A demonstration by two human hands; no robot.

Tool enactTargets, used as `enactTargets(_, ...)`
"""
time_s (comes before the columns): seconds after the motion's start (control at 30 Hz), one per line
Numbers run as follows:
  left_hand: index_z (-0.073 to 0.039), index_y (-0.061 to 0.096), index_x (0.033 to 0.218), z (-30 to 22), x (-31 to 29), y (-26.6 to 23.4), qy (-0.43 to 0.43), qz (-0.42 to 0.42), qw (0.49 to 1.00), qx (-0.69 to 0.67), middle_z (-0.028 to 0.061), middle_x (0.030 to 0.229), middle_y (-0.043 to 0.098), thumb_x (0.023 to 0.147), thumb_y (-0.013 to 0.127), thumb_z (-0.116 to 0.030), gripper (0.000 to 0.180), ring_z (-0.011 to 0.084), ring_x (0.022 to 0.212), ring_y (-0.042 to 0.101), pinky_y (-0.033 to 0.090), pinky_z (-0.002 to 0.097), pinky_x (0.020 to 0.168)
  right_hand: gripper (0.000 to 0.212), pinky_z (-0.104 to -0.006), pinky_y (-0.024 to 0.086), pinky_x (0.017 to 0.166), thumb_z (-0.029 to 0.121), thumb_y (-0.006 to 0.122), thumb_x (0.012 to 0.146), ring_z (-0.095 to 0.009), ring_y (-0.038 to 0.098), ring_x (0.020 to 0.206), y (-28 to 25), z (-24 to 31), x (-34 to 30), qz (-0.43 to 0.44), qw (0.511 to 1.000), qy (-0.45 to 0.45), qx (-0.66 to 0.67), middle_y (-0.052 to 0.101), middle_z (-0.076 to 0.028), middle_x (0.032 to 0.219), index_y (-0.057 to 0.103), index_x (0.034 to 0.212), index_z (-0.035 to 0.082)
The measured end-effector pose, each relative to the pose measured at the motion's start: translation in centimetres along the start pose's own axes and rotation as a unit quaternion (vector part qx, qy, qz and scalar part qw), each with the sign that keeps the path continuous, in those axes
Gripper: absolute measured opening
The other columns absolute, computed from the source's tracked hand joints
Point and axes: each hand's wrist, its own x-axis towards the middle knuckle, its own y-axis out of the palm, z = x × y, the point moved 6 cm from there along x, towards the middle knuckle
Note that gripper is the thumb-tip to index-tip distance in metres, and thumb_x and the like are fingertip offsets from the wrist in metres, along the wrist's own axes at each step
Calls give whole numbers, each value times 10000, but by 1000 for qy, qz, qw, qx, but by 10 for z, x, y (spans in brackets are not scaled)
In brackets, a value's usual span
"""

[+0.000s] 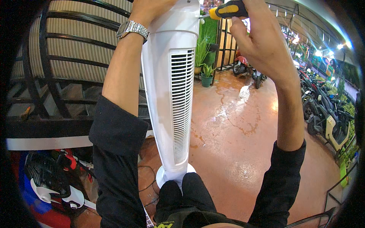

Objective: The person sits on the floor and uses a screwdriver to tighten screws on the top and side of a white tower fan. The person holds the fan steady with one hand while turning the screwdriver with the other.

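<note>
The right hand (260, 43), upper right, is wrapped around a yellow-and-black screwdriver (231, 9), shaft aimed left at the white tower fan (157, 68) standing tall through the centre! Top centre, the left hand (150, 9) meets the fan's upper side, fingers cropped, grip impossible to tell.

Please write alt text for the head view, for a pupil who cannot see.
A person's right hand points a yellow-and-black screwdriver at the upper side of a tall white tower fan, with the left hand at its upper left. Motorcycles stand parked beyond.
</note>
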Motion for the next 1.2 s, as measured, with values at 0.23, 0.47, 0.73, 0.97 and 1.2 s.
enactTargets(0.23,80,616,1280,2,1,0,7,-3,1000,16,250,1244,643,808,794,-385,686,367,1169,627,489,412,1035,371,-488,535,777,65,619,942,-426,680,898,9,0,-2,11,993,65,-95,632,-268,1001,532,1278,-66)
enactTargets(0.47,79,616,1283,-2,1,-1,11,-2,1000,7,251,1255,640,817,785,-393,685,365,1196,614,471,407,1061,329,-515,525,741,85,607,960,-489,662,869,1,-5,-2,35,997,2,-64,594,-291,1106,519,1239,-66)
enactTargets(0.73,77,612,1294,6,0,0,3,1,1000,25,256,1275,634,815,786,-404,700,366,1202,613,475,413,1055,383,-491,528,782,98,588,951,-454,669,945,6,-2,0,63,986,132,-79,632,-279,1064,503,1291,-55)
enactTargets(0.97,76,613,1291,2,1,-1,1,0,1000,26,253,1274,634,815,785,-417,706,367,1194,617,477,415,1052,319,-521,527,751,106,573,967,-478,663,848,-4,3,6,18,994,-62,-87,659,-279,862,522,1239,-51)
enactTargets(1.2,80,610,1296,3,1,0,-6,12,1000,27,256,1282,631,810,785,-406,709,366,1216,605,467,410,1068,331,-530,526,762,143,560,994,-485,660,852,-1,-5,1,32,980,149,-124,658,-301,886,516,1249,-64)
